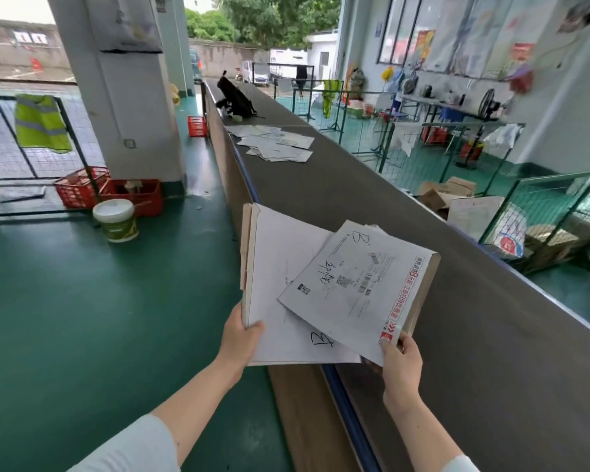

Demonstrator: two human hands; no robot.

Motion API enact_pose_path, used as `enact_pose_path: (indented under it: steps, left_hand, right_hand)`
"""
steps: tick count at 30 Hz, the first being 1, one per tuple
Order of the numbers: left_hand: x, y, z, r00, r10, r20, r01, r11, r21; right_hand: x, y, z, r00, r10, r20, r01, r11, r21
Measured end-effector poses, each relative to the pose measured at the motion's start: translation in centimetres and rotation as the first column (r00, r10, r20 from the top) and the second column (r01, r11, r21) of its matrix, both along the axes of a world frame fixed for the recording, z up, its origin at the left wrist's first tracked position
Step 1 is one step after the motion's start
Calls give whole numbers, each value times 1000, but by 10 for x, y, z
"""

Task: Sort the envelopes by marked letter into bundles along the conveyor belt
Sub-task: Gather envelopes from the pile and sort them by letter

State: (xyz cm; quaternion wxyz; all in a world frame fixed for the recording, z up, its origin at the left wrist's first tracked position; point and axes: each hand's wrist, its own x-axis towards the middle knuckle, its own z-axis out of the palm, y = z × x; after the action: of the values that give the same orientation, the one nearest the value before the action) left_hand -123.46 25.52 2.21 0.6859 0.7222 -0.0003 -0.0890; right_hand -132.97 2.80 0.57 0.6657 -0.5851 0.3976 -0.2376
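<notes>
Hands [241, 338] grip envelopes [321, 284]; crate [133, 195] contents unclear.

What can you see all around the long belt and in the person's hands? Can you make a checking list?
Surface: dark conveyor belt, mostly bare near the person.
Job's things: two envelopes marked B, a large envelope under a smaller envelope; a loose pile of envelopes farther up the belt.
Clutter: black bag on the belt beyond the pile.
Grippers: left hand holds the large envelope's edge; right hand pinches the smaller envelope's corner.
Cables: nothing seen.
Surroundings: green floor, white bucket, red crates, hi-vis vest on a fence, cardboard boxes on the right.
</notes>
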Motion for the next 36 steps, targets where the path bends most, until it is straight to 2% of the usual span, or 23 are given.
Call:
enact_pose_path:
  steps: [5,8,11,13,15,17,18,20,22,24,26,27,32,36]
  left_hand:
    - [90,-17,1,999,-20,30,19,1000,10]
    - [147,-22,7,999,-16,34,15,1000,17]
    - [205,-30,11,999,-17,50,15,999,39]
    - [225,-31,15,999,0,45,-2,999,32]
    - [249,-34,11,1000,17,16,-17,999,31]
    - [270,-38,9,1000,19,-7,-19,1000,19]
    - [279,-40,8,1000,11,-16,-11,1000,13]
    - [299,-48,0,999,-19,-48,19,1000,6]
    - [313,-59,-7,994,-74,-83,75,997,8]
    - [328,-73,-15,981,-158,-112,159,987,-2]
    - [344,-91,-19,956,-261,-133,262,965,-14]
    - [351,-98,-20,941,-306,-144,307,952,-17]
    - [397,-147,-27,824,-551,-134,558,830,14]
    - [409,-185,-39,746,-647,-156,656,755,3]
  right_hand:
    - [85,-29,-5,994,-112,-10,112,994,0]
    - [135,-52,-12,978,-206,-43,208,977,53]
    - [185,-78,-27,942,-311,-127,323,943,82]
    - [194,-87,-29,907,-357,-222,372,928,28]
    - [205,-99,-35,857,-330,-395,338,940,-50]
    - [216,-106,-38,770,-321,-551,302,945,-129]
    - [220,-106,-37,738,-307,-601,236,952,-197]
    - [234,-104,-40,716,-219,-663,2,950,-311]
    - [256,-95,-42,814,-49,-578,-116,962,-246]
    - [280,-85,-37,901,111,-420,-150,987,-59]
    - [300,-79,-24,929,154,-336,-144,988,56]
    - [307,-77,-20,928,160,-337,-156,987,37]
    - [304,-75,-7,930,-64,-362,-9,980,-197]
    - [290,-78,-3,875,-378,-303,309,917,-252]
